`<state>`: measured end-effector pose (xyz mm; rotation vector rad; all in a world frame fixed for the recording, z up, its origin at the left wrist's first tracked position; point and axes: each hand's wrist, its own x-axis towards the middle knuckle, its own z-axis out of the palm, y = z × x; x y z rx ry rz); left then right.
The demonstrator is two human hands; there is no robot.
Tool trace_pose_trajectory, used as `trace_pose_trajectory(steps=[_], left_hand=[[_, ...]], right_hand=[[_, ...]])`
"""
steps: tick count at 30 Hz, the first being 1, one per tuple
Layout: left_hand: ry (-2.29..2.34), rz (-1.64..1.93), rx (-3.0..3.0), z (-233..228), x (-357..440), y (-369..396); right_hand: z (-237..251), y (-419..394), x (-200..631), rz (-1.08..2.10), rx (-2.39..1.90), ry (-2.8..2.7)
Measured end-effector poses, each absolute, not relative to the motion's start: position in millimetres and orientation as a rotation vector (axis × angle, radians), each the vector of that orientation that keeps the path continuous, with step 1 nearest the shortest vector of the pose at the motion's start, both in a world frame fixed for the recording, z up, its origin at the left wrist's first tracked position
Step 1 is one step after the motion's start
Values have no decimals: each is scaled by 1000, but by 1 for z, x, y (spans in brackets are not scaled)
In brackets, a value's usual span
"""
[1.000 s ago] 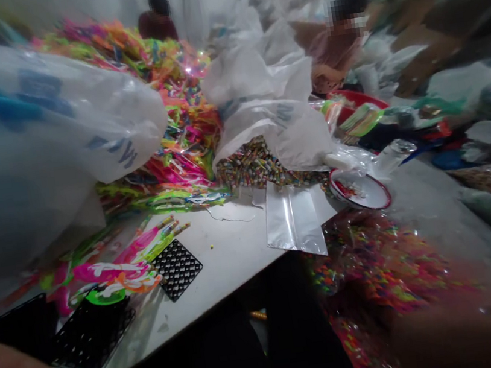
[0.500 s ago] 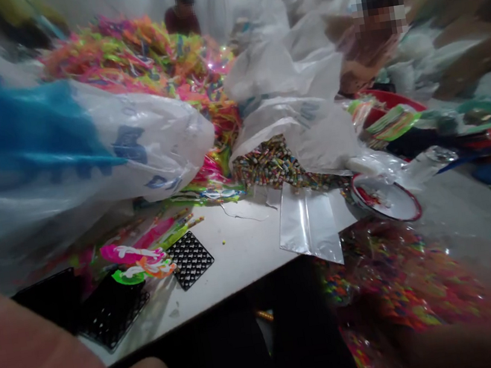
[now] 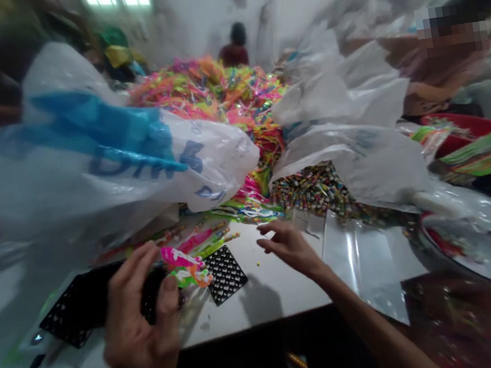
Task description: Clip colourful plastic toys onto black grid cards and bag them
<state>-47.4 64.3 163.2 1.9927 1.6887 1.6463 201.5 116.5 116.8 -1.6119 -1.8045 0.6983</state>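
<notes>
My left hand (image 3: 139, 321) is raised over the near left of the white table, thumb and fingers apart, nothing seen between them. Behind and beside it lie dark panels with a perforated black edge (image 3: 69, 312), partly covered by the hand. Pink, green and orange cut-out pieces with white shapes (image 3: 187, 268) lie just right of its fingertips. A black perforated square (image 3: 226, 275) rests beside those pieces. Over the table's middle hovers my right hand (image 3: 291, 247), fingers stretched and parted, holding nothing visible. Right of it is a flat clear plastic bag (image 3: 361, 259).
A large white-and-blue sack (image 3: 132, 157) bulges at left. Behind it rises a heap of bright plastic pieces (image 3: 209, 88). Small multicoloured sticks (image 3: 313, 190) spill from a white sack (image 3: 358, 143). A red-rimmed bowl (image 3: 484, 254) stands at right. Other people sit at the back and right.
Both my hands have come into view over the table; before, only a sleeve and part of an arm showed at lower left. The view has swung left and up.
</notes>
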Motion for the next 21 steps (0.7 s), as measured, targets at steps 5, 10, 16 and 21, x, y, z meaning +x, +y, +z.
trace_pose_trajectory(steps=[5,10,16,21], left_hand=[[1758,1532,2136,125,-50,81],[1722,1438,1937,105,-45,95],[1537,1379,1817,102,-39,101],[1482,1432,1847,98,-37,104]], right_hand=[[56,168,143,353,-1854,-2394],[47,190,123,267,-1909,-2581],[41,163,163,264,-1967,-2507],[42,119,187,676,-1773,-2010]])
